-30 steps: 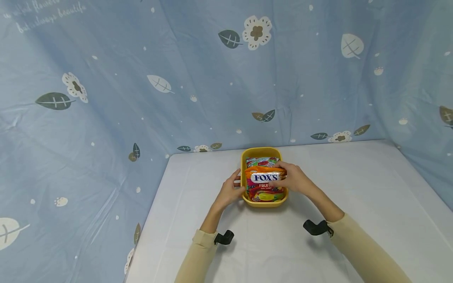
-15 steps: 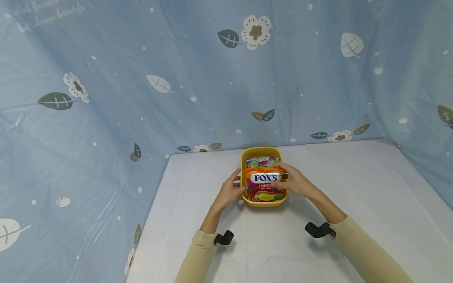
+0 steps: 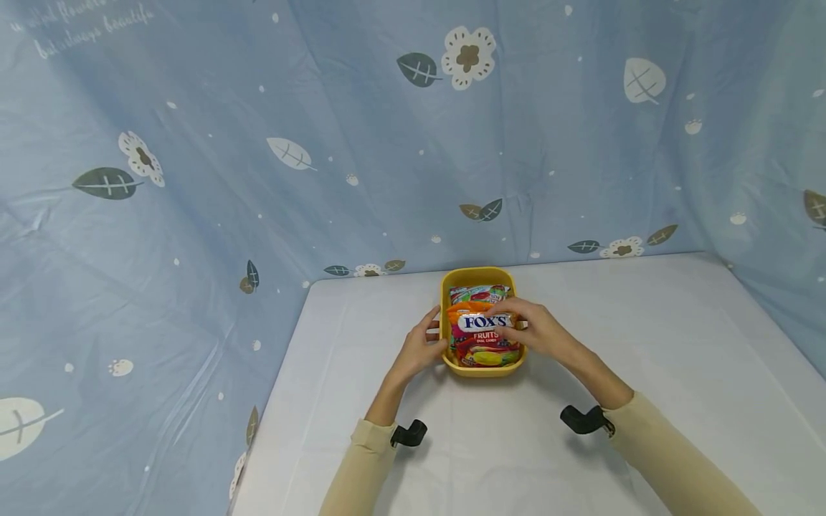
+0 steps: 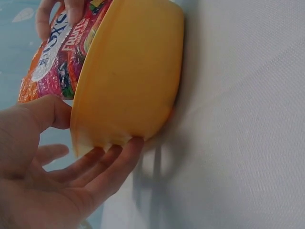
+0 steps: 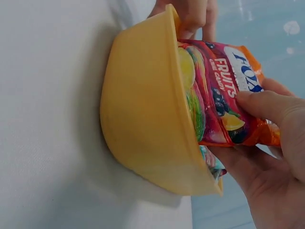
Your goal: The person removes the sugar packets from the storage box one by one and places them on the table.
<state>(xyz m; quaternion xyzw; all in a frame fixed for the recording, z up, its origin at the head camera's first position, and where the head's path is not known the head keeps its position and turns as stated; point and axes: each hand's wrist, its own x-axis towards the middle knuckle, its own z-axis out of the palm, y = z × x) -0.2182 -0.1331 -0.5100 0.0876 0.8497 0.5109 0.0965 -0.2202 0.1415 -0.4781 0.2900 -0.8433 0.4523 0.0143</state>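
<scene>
A yellow oblong basin (image 3: 480, 372) stands on the white table. My left hand (image 3: 416, 353) grips its left side; in the left wrist view the thumb is at the rim and the fingertips press the outer wall. An orange and red Fox's Fruits candy bag (image 3: 474, 347) stands partly inside, its top above the rim in the right wrist view. My right hand (image 3: 540, 328) holds this bag near its upper right edge, thumb on the printed front and other fingers at the top and behind. Behind it in the basin lies a second, green and red candy bag (image 3: 476, 294), partly covered.
White cloth covers the table (image 3: 361, 330) on both sides of the basin. A blue curtain (image 3: 387, 143) with leaf and flower prints hangs behind and to the left. Dark wrist-mounted devices sit at both sleeves.
My right hand's fingers have shifted slightly left over the top of the Fox's candy bag, and its thumb covers less of the lettering. The left hand and basin look unmoved.
</scene>
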